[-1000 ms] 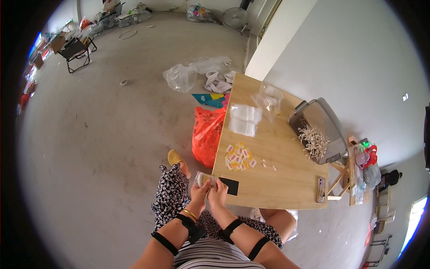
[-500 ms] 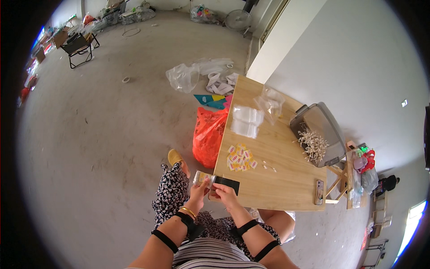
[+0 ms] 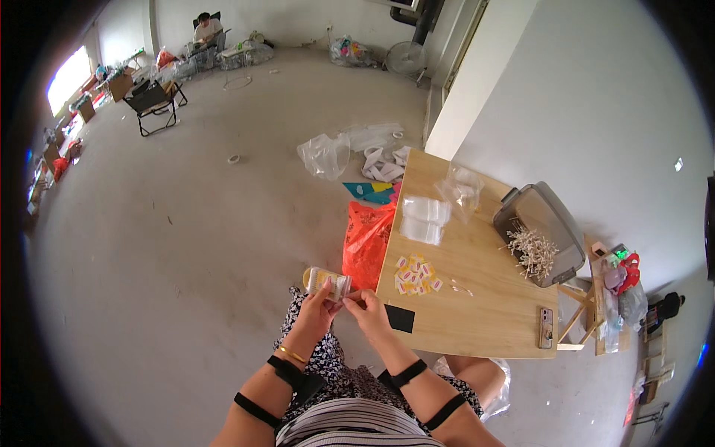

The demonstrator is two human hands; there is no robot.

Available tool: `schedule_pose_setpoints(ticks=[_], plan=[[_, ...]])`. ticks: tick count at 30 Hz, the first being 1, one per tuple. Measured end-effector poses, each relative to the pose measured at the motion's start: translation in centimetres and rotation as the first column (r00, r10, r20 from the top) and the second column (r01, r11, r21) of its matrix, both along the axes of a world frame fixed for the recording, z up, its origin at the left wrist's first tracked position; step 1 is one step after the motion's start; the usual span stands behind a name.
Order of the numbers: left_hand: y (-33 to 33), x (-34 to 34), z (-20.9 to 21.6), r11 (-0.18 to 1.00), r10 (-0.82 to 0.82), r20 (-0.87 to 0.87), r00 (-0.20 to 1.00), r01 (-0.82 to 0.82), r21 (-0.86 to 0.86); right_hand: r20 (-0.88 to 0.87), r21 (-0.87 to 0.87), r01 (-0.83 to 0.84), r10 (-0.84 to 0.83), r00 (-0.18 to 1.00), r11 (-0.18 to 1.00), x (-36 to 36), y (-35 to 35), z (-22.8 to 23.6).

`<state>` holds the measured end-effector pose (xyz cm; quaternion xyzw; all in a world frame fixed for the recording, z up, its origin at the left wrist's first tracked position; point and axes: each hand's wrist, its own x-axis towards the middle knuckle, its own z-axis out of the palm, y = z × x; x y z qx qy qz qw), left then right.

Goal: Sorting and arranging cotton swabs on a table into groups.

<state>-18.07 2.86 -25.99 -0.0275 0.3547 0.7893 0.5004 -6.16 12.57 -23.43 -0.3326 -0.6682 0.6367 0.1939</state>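
Observation:
A small clear plastic bag (image 3: pixel 316 277) with a row of thin white-tipped sticks and something yellow inside is in my left hand (image 3: pixel 316 314), off the table's near left corner. The fingers of my right hand (image 3: pixel 367 308) pinch the right end of this bag. A flat black rectangle (image 3: pixel 400 319) lies on the table edge just right of my right hand. Beyond it, small yellow-and-white cards (image 3: pixel 417 276) are spread in a loose pile. A few loose cotton swabs (image 3: pixel 462 289) lie to the right of the cards.
Flat clear bags (image 3: pixel 424 220) are stacked on the wooden table (image 3: pixel 477 320). A tipped grey bin (image 3: pixel 567 242) spills cotton swabs (image 3: pixel 533 253); a phone (image 3: pixel 546 328) lies nearer me. An orange-red bag (image 3: pixel 365 242) stands against the table's left side. A person (image 3: pixel 208 31) sits far off.
Both hands, with the small bag, have moved left, away from the black rectangle and the table edge. My view has turned slightly, and a seated person now shows at the far wall.

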Motion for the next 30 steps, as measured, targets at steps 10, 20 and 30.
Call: schedule_pose_setpoints(ticks=[10, 20, 30], plan=[[-1.2, 3.0, 7.1, 0.954, -0.207, -0.79, 0.577, 0.297, -0.033, 0.026, 0.393, -0.07, 0.065, 0.998, 0.917, 10.8, 0.7, 13.2], [-1.5, 11.7, 19.4, 0.849, -0.352, -0.934, 0.062, 0.442, -0.29, -0.108, 0.797, 0.119, -0.054, 0.993, 0.592, 18.8, -3.1, 18.3], [-3.7, 14.8, 21.3, 0.953, 0.067, -0.973, -0.219, 0.304, -0.002, -0.193, 0.909, 0.225, -0.125, 0.973, 0.351, 22.1, -7.0, 20.6]])
